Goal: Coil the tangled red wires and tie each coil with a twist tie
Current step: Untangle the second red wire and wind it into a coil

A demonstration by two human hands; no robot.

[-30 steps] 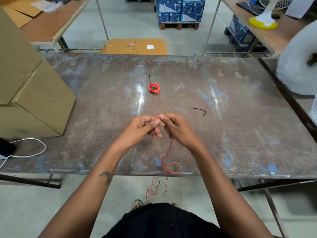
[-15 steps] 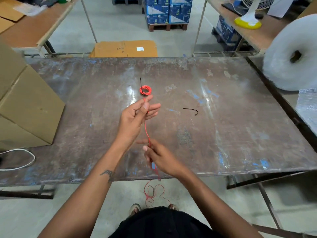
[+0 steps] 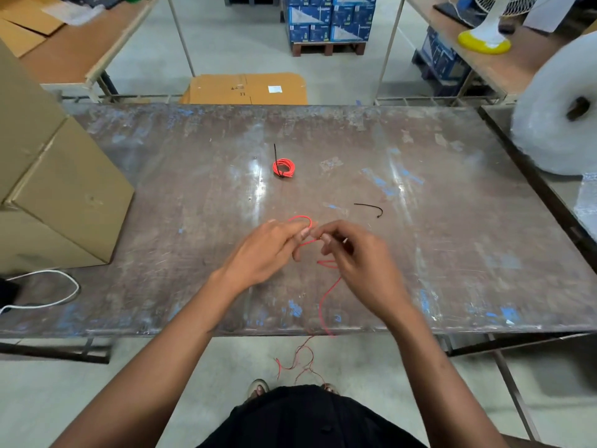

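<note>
- Head view, frame center: left hand (image 3: 263, 250) and right hand (image 3: 358, 260) are both pinching thin red wire (image 3: 326, 295), fingers curled.
- Wire is forming a small loop above the scuffed metal table (image 3: 452, 237).

Nothing here reads clearly. The flattened cardboard box (image 3: 245, 89) on the floor carries small black handling marks and a white sticker (image 3: 274, 89); print on the stacked blue cartons (image 3: 326, 19) is too blurred.

Tied coil (image 3: 284, 168) lies mid-surface (image 3: 452, 253); loose twist tie (image 3: 370, 208) lies right of it and nearer. Both hands (image 3: 268, 250) (image 3: 358, 257) meet in front of these, wire (image 3: 326, 295) trailing over the near edge. Cardboard box (image 3: 64, 195) at left, roll (image 3: 559, 114) at right.
</note>
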